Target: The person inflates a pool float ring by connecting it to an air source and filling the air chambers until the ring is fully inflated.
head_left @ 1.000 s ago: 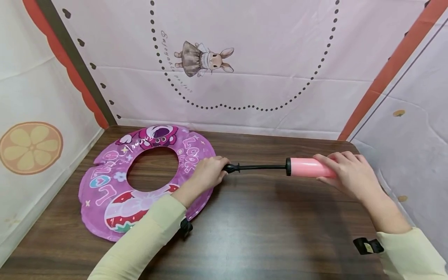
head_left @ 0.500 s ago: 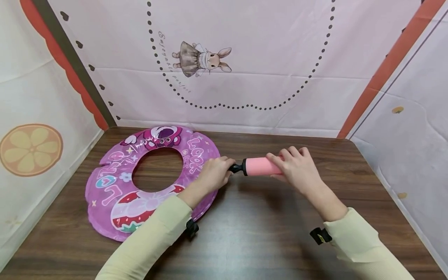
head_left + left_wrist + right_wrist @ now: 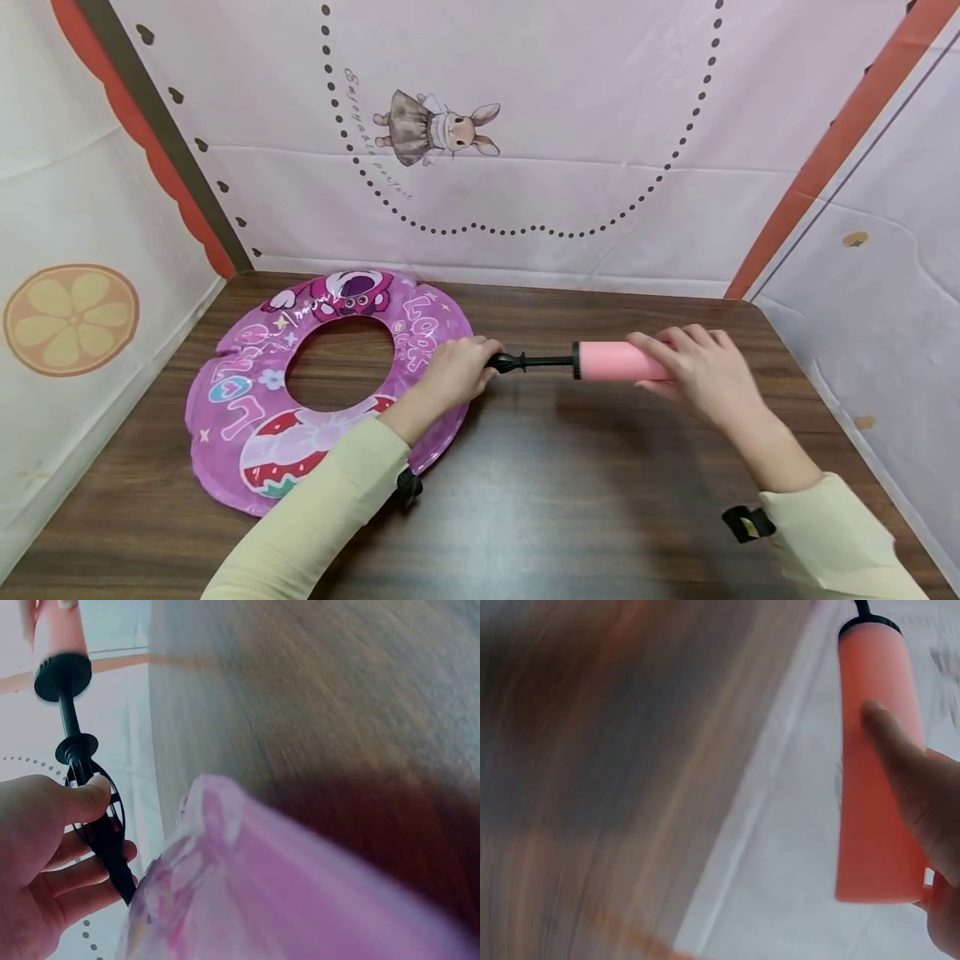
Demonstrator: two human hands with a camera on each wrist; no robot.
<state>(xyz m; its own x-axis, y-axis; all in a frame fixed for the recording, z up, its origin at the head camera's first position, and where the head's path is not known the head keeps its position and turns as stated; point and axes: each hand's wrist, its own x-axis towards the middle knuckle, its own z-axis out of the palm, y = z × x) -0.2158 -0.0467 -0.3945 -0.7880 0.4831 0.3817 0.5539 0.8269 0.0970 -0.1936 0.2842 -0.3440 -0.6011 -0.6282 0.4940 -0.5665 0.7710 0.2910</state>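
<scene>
The ring [image 3: 262, 392] is glossy, crinkled plastic film. Right of the ring, the pump barrel [image 3: 615, 361] and pump rod [image 3: 549, 362] look like smooth plastic. Beneath the ring, the surface [image 3: 525, 500] shows glossy wood grain; behind the ring, the backdrop [image 3: 562, 100] looks like creased, matt cloth.

There are two hands [image 3: 459, 371] [image 3: 705, 373], one pump [image 3: 613, 361], one inflatable ring [image 3: 258, 404], one table [image 3: 555, 500] and one printed rabbit [image 3: 420, 129].

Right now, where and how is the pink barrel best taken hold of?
I'd probably wrap the pink barrel near its right end, coming from the right, as the right hand does. It is a smooth cylinder held sideways, and its left end carries the black collar and rod, leading to the black handle in the left hand.
</scene>
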